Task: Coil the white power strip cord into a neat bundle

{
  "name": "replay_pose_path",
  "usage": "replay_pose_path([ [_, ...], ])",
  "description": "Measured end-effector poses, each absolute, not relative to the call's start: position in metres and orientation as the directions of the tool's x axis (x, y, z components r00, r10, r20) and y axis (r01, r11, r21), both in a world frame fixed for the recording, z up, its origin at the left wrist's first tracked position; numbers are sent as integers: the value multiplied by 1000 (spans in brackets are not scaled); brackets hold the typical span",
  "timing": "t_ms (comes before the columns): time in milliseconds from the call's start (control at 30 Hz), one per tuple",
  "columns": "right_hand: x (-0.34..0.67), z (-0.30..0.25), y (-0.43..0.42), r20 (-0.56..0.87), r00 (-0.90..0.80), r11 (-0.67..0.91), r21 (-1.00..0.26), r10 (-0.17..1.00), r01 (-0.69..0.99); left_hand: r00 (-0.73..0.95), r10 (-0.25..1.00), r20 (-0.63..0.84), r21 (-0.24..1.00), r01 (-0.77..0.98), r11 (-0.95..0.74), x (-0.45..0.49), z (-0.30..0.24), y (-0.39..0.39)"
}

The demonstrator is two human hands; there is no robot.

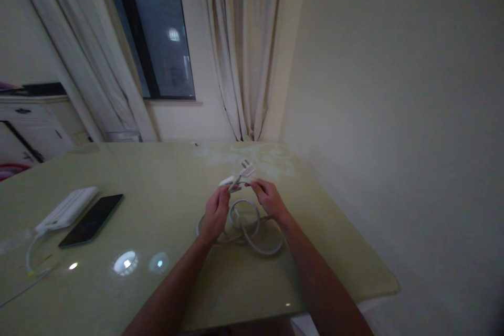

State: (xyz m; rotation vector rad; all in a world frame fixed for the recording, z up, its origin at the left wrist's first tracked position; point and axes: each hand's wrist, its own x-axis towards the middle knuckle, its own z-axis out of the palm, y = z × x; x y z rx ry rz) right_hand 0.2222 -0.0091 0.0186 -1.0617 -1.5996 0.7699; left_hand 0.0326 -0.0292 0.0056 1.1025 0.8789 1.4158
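The left hand (214, 216) and right hand (271, 198), slightly apart at the centre of the frame, both pinch the white power cord (268, 253) near its two-pin plug (248, 170). Its loose coils lie just below, on the worktop (157, 173). The cord looks light, bendy yet springy, so loops may spread; the rigid plug body probably offers the surest hold, clear of the pins.

Pale wall (394, 100), curtains (248, 37), dark window (161, 21), probably a cabinet (43, 123)
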Motion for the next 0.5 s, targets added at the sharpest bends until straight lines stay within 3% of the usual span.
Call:
replay_pose_path([
  [100, 209, 21, -23, 431, -221, 472, -861, 875, 188, 50, 959, 279, 957, -102, -273, 36, 0, -29],
  [233, 198, 18, -30, 384, -238, 408, -911, 892, 62, 123, 972, 198, 980, -35, -196, 38, -2, -27],
  [367, 196, 15, -31, 419, -221, 442, -895, 881, 63, 221, 975, 30, 990, -138, 1, 45, -1, -27],
  [500, 191, 14, -35, 423, -214, 449, -890, 880, 85, 182, 981, -70, 916, -377, 135, 45, 5, -26],
])
